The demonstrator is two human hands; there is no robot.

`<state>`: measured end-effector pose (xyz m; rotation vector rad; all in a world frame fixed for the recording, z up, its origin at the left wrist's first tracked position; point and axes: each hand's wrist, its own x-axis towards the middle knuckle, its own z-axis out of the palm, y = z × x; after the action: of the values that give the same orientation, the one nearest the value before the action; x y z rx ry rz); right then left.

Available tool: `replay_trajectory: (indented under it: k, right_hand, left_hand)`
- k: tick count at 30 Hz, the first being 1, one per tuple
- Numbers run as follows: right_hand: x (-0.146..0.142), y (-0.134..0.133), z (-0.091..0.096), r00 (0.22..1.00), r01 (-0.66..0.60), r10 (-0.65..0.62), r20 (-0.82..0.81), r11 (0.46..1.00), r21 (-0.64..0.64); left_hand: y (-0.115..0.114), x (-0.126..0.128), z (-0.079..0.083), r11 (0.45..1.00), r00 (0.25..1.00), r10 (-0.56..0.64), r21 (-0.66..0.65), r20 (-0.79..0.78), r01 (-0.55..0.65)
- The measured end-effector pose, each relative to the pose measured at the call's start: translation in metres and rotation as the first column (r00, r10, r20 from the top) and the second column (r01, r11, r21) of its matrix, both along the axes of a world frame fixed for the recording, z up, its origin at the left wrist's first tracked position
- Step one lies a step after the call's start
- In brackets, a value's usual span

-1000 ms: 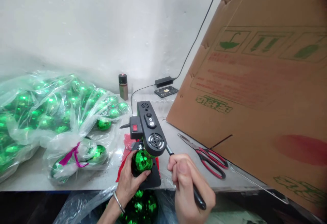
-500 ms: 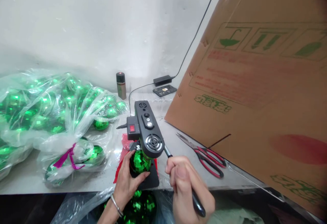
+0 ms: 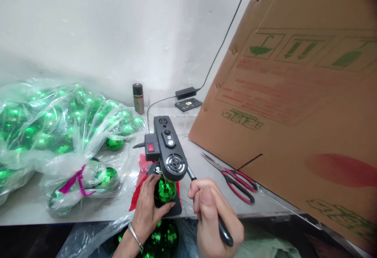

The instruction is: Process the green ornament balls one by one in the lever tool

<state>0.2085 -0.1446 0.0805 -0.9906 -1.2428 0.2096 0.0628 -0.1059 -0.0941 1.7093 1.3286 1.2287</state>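
Observation:
A small black machine with a red switch stands near the table's front edge on a black base. Under its head sits a green faceted ball, and my left hand curls around it, holding it in place. A metal lever with a black grip runs from the machine toward me, and my right hand is closed in a fist around it. A thin bracelet shows on my left wrist.
Clear plastic bags of green balls fill the left of the table; another open bag lies below the edge. Red-handled scissors lie right of the machine. A big cardboard box leans at the right. A small can, power adapter.
The view has shifted slightly. My left hand has slid a little more over the green ball, and the right hand has moved slightly down and left with the lever.

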Motion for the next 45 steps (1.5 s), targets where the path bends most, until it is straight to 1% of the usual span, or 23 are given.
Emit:
replay_trajectory:
  k: [4,7,11,16,21,25,29,36,40,45]
  right_hand:
    - [0.0,0.0,-0.002,1.0,-0.015,0.015,-0.007,1.0,0.003]
    - [0.0,0.0,-0.002,1.0,-0.021,0.021,-0.006,1.0,0.012]
    - [0.001,0.001,-0.007,1.0,-0.01,0.01,0.008,1.0,0.024]
    - [-0.001,0.002,-0.017,0.999,0.007,-0.008,0.031,0.999,0.054]
    - [-0.005,0.003,-0.028,1.0,0.022,-0.021,-0.011,0.995,0.095]
    - [-0.005,0.004,-0.036,0.999,0.033,-0.03,-0.023,0.995,0.098]
    - [-0.003,0.006,-0.04,1.0,0.014,-0.013,-0.017,0.993,0.115]
    - [0.0,0.008,-0.047,0.999,0.041,-0.043,0.011,0.992,0.12]
    - [0.001,0.009,-0.051,0.998,0.052,-0.055,0.015,0.989,0.14]
    - [-0.007,0.014,-0.053,0.995,0.079,-0.065,-0.078,0.977,0.2]
  left_hand:
    - [0.002,0.009,0.001,0.99,0.996,0.002,-0.142,0.085,0.01]
    - [0.004,0.012,0.003,0.982,0.994,-0.004,-0.186,0.111,0.024]
    - [0.006,0.014,0.002,0.98,0.993,0.014,-0.201,0.119,0.011]
    - [0.005,0.017,0.002,0.977,0.991,0.051,-0.213,0.121,-0.024]
    - [0.006,0.018,0.002,0.973,0.989,0.067,-0.23,0.132,-0.035]
    - [0.006,0.018,0.0,0.975,0.989,0.071,-0.218,0.133,-0.04]
    - [0.006,0.018,0.001,0.975,0.991,0.06,-0.22,0.121,-0.032]
    - [0.005,0.018,0.005,0.977,0.996,0.039,-0.213,0.084,-0.02]
    - [0.006,0.02,0.003,0.98,0.995,0.067,-0.194,0.079,-0.051]
    - [0.007,0.023,-0.001,0.981,0.994,0.065,-0.187,0.088,-0.048]
